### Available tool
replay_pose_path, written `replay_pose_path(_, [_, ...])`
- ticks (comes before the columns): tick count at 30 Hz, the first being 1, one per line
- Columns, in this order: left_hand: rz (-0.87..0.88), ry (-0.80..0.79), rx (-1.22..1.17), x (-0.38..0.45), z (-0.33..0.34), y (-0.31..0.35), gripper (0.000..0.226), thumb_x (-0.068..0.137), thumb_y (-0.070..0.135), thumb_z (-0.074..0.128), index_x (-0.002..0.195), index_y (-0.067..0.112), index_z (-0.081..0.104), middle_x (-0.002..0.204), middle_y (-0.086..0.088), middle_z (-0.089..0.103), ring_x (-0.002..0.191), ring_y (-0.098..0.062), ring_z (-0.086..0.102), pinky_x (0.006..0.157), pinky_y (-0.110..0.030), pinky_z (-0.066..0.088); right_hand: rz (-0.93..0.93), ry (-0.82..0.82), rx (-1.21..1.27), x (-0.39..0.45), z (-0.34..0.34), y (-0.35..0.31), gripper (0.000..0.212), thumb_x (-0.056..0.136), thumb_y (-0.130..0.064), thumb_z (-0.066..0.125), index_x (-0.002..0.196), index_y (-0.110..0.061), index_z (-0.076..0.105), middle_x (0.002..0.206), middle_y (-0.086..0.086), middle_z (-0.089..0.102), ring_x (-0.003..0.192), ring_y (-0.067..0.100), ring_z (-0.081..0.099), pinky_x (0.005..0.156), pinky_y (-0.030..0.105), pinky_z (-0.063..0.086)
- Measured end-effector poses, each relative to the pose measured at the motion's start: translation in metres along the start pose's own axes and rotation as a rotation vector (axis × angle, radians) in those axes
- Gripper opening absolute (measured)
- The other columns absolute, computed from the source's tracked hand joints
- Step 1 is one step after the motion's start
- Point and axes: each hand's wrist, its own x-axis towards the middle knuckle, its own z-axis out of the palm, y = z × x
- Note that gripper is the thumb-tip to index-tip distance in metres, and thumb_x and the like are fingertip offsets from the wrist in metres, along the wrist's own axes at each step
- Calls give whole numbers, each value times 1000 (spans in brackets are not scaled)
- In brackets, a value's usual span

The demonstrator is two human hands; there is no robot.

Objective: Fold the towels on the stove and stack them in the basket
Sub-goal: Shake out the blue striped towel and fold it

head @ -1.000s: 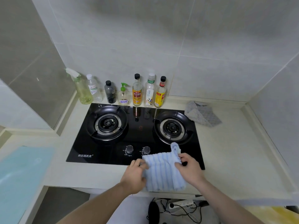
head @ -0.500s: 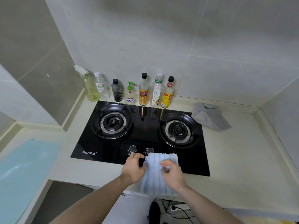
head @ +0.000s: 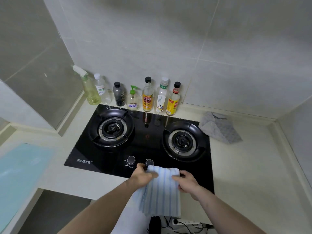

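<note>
Compared with a second ago, the blue striped towel (head: 160, 191), low and centre in the frame, no longer shows its hanging loop sticking up above its top edge; that edge now runs level between the hands, and the cloth hangs longer below them, over the counter's front edge (head: 101, 183). Judged from this, one fold is closed and the towel is being evened before the next. The left hand (head: 143, 177) grips the upper left edge with curled fingers; the right hand (head: 187, 181) pinches the upper right edge. The towel's top lies just beside the right-hand stove knob (head: 149, 163). A grey towel (head: 219, 128), crumpled, sits on the counter at right of the stove (head: 146, 137), still unfolded. No basket is in view. Bare counter lies to the right of the hands; bottles (head: 148, 97) line the wall, well apart.
</note>
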Motion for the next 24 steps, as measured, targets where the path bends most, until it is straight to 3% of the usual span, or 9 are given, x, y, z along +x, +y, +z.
replay_pose_path(2, [19,-6,-8,-1,-1,0,67,73,28,84,126,20,44,103,4,62,89,-9,63,68,-21,49,-4,-80,-1,0,-6,-2,42,81,-25,77,120,-20,66,87,-1,73,69,13,69,62,27,56])
replay_pose_path(4, [35,-24,1,-4,-7,3,48,73,18,83,110,21,51,95,6,62,83,-6,61,64,-18,48,-34,-142,-40,-2,-12,-7,36,78,-19,77,114,-21,70,94,-4,76,78,10,73,63,25,56])
replay_pose_path(7, [76,-88,89,-7,-16,6,18,73,19,81,83,19,66,64,14,58,61,-3,55,52,-15,43,-103,-191,-99,-4,-19,-14,23,74,-12,73,97,-13,71,75,-5,68,62,8,62,55,23,46])
replay_pose_path(11, [244,-11,209,-10,-14,6,36,62,31,80,96,23,71,87,14,64,85,-7,64,80,-24,53,-198,-237,-128,-7,-23,-24,14,75,-4,68,84,-11,61,67,-1,55,55,11,51,50,26,41])
replay_pose_path(14, [516,171,453,-21,-10,12,48,65,47,76,104,31,54,102,17,48,86,-5,59,76,-18,49,-298,-268,-167,-9,-29,-31,14,76,3,65,86,-7,62,66,-2,55,53,9,51,49,27,41])
replay_pose_path(16, [568,131,555,-24,-9,17,61,63,53,72,116,38,45,113,22,45,88,-6,61,78,-27,53,-356,-289,-197,-12,-35,-34,15,76,2,65,89,-7,63,68,-3,55,54,8,50,50,27,41])
replay_pose_path(18, [511,15,605,-23,-12,24,68,63,52,68,126,41,46,121,27,51,97,-4,63,85,-29,55,-387,-309,-210,-13,-41,-36,18,76,1,66,88,-13,65,69,-4,55,55,8,49,50,27,42])
replay_pose_path(21, [473,-46,656,-22,-16,32,36,69,47,64,104,40,62,96,19,69,88,-4,66,83,-32,58,-405,-286,-196,-14,-48,-35,19,77,-1,66,85,-18,65,69,-4,57,58,10,51,53,28,45])
replay_pose_path(24, [514,80,585,-27,-10,32,19,74,40,57,91,32,59,84,14,67,80,-9,65,74,-35,57,-405,-189,-122,-13,-49,-33,21,77,2,66,85,-18,65,70,-1,61,60,11,57,56,30,50])
